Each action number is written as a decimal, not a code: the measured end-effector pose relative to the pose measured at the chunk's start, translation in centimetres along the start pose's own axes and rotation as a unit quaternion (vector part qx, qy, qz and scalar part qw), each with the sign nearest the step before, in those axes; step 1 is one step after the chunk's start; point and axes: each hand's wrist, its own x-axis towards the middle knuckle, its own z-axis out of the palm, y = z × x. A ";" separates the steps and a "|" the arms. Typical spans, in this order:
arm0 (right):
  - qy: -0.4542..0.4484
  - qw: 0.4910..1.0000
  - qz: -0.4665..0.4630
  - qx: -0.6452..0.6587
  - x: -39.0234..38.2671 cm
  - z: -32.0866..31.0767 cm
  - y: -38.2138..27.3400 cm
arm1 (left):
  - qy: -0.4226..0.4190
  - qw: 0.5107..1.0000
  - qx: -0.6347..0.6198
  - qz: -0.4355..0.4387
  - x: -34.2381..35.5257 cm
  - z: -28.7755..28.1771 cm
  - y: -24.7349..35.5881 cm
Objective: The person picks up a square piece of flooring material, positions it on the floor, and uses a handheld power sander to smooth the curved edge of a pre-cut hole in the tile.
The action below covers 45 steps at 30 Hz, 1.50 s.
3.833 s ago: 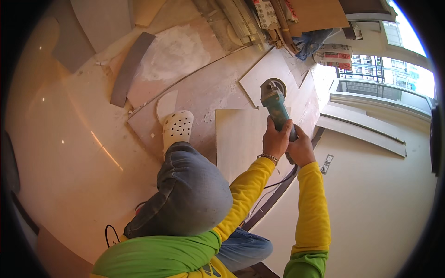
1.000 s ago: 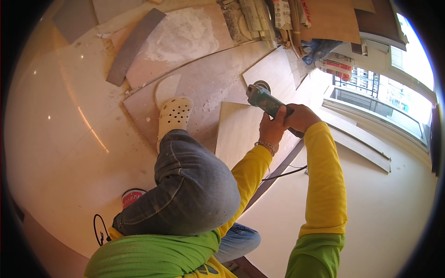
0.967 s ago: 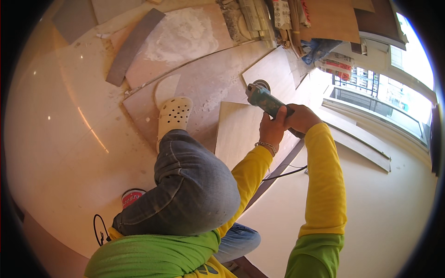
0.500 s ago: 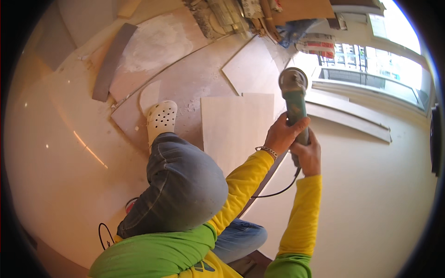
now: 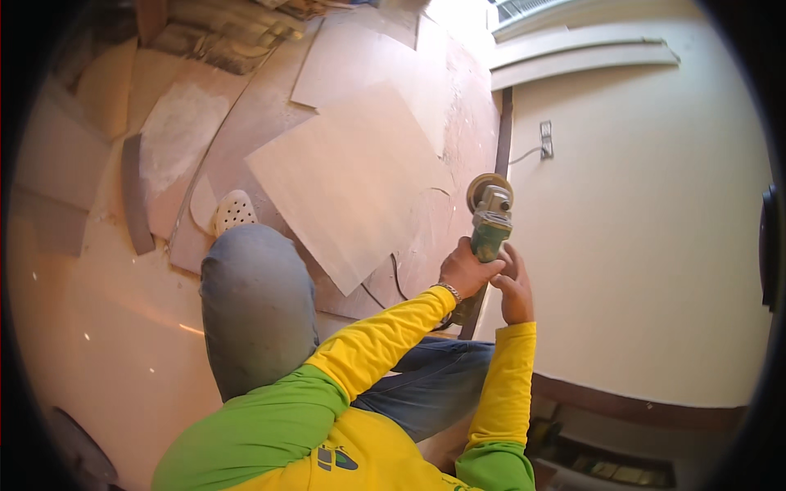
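I hold a green angle grinder (image 5: 492,231) out in front of me, to the right of my raised knee. Its round disc (image 5: 483,190) points away from me, beside the base of the wall. My left hand (image 5: 467,270) is wrapped around the grinder's body. My right hand (image 5: 516,286) rests against the body's right side, fingers bent and thumb reaching toward my left hand. Part of its grip is hidden. To the left of the grinder lies a large pale square tile (image 5: 348,184), on top of other tiles.
A cream wall (image 5: 639,245) with a socket (image 5: 546,141) rises on the right. Dark cable (image 5: 399,278) loops between tile and grinder. More tile pieces (image 5: 360,61) and a curved grey strip (image 5: 136,196) cover the dusty floor. Pale strips (image 5: 585,57) lie along the wall.
The grinder and both hands have come lower and nearer to me, down beside the wall base. My view has turned right, and the large tile now looks rotated.
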 end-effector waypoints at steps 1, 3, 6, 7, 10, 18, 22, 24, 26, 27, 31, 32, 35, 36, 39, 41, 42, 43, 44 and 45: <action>-0.033 0.999 0.006 0.038 -0.2 -0.8 1.3 | 0.004 0.999 0.031 -0.016 -0.3 0.6 -1.0; -0.061 0.994 0.013 0.094 -0.2 -1.5 4.6 | 0.005 0.997 0.076 -0.020 -0.6 1.2 -2.9; -0.066 0.985 0.110 0.114 0.4 -1.8 5.7 | 0.035 0.990 0.134 -0.013 -0.7 1.8 -4.4; -0.084 0.985 0.141 0.048 0.5 -1.3 5.5 | 0.036 0.988 0.149 -0.015 -0.6 1.6 -5.1; -0.050 0.986 0.160 0.018 1.5 1.4 6.2 | 0.077 0.975 0.206 -0.036 -0.6 1.6 -6.1; 0.011 0.986 0.165 -0.024 5.0 4.2 8.6 | 0.087 0.948 0.269 -0.148 -1.3 2.0 -8.2; 0.061 0.982 0.176 -0.032 5.4 4.3 10.8 | 0.055 0.952 0.277 -0.114 -0.5 1.7 -10.6; 0.097 0.981 0.161 -0.043 5.2 3.8 10.2 | 0.017 0.975 0.211 -0.069 0.4 2.0 -11.6; 0.110 0.981 0.151 -0.045 5.9 3.8 9.4 | -0.016 0.988 0.153 0.008 2.3 1.4 -13.3; 0.131 0.978 0.152 -0.057 5.7 2.8 9.6 | -0.025 0.988 0.151 0.003 2.6 2.3 -12.9; 0.133 0.973 0.186 -0.014 4.2 1.9 7.7 | -0.062 0.995 0.068 -0.035 2.4 3.1 -12.3; 0.085 0.979 0.187 -0.008 3.7 1.5 6.9 | -0.041 0.996 0.073 -0.043 2.5 3.0 -12.3; -0.038 0.964 0.262 0.039 2.2 -0.6 8.1 | -0.008 0.994 0.096 -0.053 2.9 2.7 -12.4; -0.036 0.963 0.265 0.041 1.8 -1.0 8.7 | 0.006 0.992 0.115 -0.053 3.0 2.6 -12.3; -0.117 0.967 0.217 0.071 1.1 -1.6 10.7 | 0.000 0.985 0.142 -0.099 2.9 2.7 -12.0; -0.087 0.973 0.207 0.051 1.3 -0.6 12.6 | -0.010 0.984 0.136 -0.117 2.9 2.5 -11.9; -0.065 0.978 0.194 0.033 1.6 0.3 13.2 | -0.010 0.982 0.133 -0.135 2.9 2.1 -12.0; -0.068 0.978 0.192 0.036 1.7 1.1 13.3 | -0.007 0.981 0.136 -0.135 2.8 1.9 -11.9; -0.030 0.982 0.185 0.010 1.7 2.0 13.2 | -0.002 0.979 0.153 -0.136 2.6 1.7 -11.7; 0.010 0.984 0.175 -0.016 1.8 2.6 13.1 | 0.002 0.976 0.170 -0.135 2.6 1.5 -11.6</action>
